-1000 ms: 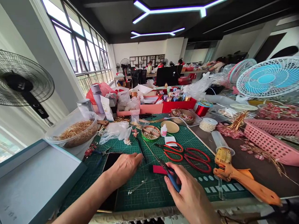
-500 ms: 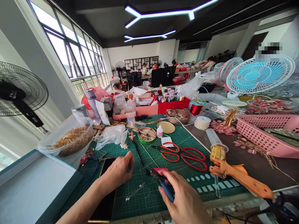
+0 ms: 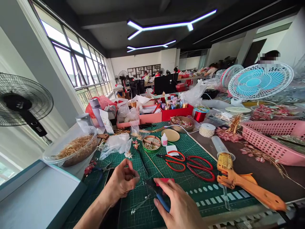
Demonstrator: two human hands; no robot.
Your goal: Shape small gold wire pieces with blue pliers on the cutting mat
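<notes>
Blue-handled pliers [image 3: 162, 200] lie in the grip of my right hand [image 3: 182, 206], their dark jaws pointing up and left. Just across from the jaw tips, my left hand [image 3: 122, 179] pinches thumb and forefinger together. Whatever sits in that pinch is too small to make out. Below, between the hands, a thin chain with small clear beads [image 3: 141, 203] rests on the green cutting mat [image 3: 133, 219]. A red piece [image 3: 164, 182] shows behind my right fingers. Under my left wrist is a dark flat phone-like slab [image 3: 110, 214].
Red-handled scissors [image 3: 201, 168] and a divided round tin of pearls [image 3: 151, 143] lie ahead. An orange glue gun [image 3: 238, 183] and a pink basket [image 3: 274, 141] are at right. A plastic bowl of golden wire stems [image 3: 76, 146] and an open box [image 3: 35, 197] stand left.
My left hand has turned, so its pinching fingertips now show facing right. My right hand has shifted slightly left with the pliers, bringing the jaws nearer. The camera view has tilted up a little.
</notes>
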